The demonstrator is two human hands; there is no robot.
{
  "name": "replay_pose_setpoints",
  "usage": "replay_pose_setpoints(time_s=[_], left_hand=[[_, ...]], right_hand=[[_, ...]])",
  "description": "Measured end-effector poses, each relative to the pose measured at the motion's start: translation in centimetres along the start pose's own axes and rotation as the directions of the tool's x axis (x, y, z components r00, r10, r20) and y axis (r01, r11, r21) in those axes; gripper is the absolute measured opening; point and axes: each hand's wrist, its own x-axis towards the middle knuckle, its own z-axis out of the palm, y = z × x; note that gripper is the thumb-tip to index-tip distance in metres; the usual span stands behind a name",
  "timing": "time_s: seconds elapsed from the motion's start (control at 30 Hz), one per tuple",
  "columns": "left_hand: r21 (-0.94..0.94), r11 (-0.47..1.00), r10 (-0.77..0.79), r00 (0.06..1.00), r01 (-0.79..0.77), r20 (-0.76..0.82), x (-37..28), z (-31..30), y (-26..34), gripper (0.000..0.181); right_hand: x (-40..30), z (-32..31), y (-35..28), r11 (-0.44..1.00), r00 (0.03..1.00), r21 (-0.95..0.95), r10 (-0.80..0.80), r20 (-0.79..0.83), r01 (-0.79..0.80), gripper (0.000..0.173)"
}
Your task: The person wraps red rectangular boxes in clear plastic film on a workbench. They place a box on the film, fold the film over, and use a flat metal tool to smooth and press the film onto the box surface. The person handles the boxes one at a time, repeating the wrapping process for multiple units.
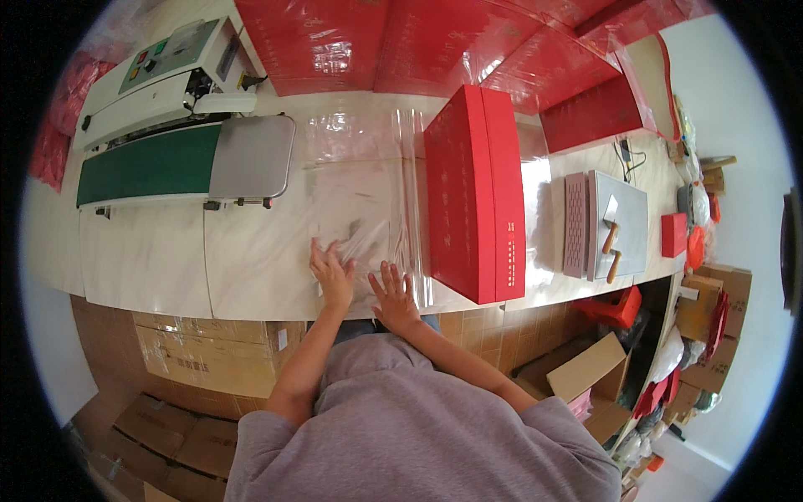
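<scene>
Clear plastic film [364,194] lies on the marble-patterned table [260,263] in front of me, with wrinkles and folds along its right part. My left hand [334,276] rests on the film's near left part, fingers spread. Beside it, my right hand [396,301] lies palm down on the film near the table's front edge, its fingers apart. Neither hand grips anything visible. Just right of my right hand stands a large red box [475,194] with gold writing, apparently on or against the film; its underside is hidden.
A band sealing machine [157,94] with a green conveyor stands at the left. Red boxes in clear wrap [426,44] line the back. To the right are a metal hot plate [618,226] with two wooden-handled scrapers [610,241] and a small red box [674,235]. Cardboard boxes [207,354] sit below.
</scene>
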Motion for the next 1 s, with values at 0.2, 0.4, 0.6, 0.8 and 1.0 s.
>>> replay_pose_setpoints(time_s=[0.2, 0.4, 0.6, 0.8, 1.0], left_hand=[[-0.03, 0.957, -0.29, 0.951, 0.288, -0.104, -0.6, -0.1, -2.0, 0.084], [0.11, 0.926, -0.358, 0.933, 0.36, -0.044, -0.1, -2.0, -0.8, 0.081], [0.052, 0.973, -0.226, 0.974, 0.226, -0.015, -0.1, -1.2, -2.2, 0.071], [-0.048, 0.912, -0.399, 0.907, 0.408, 0.133, 0.6, -0.9, -1.9, 0.053], [-0.044, 0.968, -0.228, 0.936, 0.249, 0.27, -0.6, -1.4, -4.7, 0.026]], right_hand=[[-0.1, -0.4, 0.0, 0.999, 1.0, -0.05, 0.002, 0.025, -0.001, 0.088], [0.2, 0.3, 0.3, 0.998, 1.0, -0.066, 0.004, 0.03, -0.002, 0.088], [0.3, 0.7, 0.4, 0.997, 0.999, -0.076, -0.005, 0.037, 0.008, 0.087], [0.4, 1.0, 0.4, 0.997, 0.999, -0.075, 0.016, 0.035, -0.014, 0.086], [0.2, 0.7, 0.6, 1.0, 1.0, -0.026, 0.005, 0.024, -0.004, 0.082]])
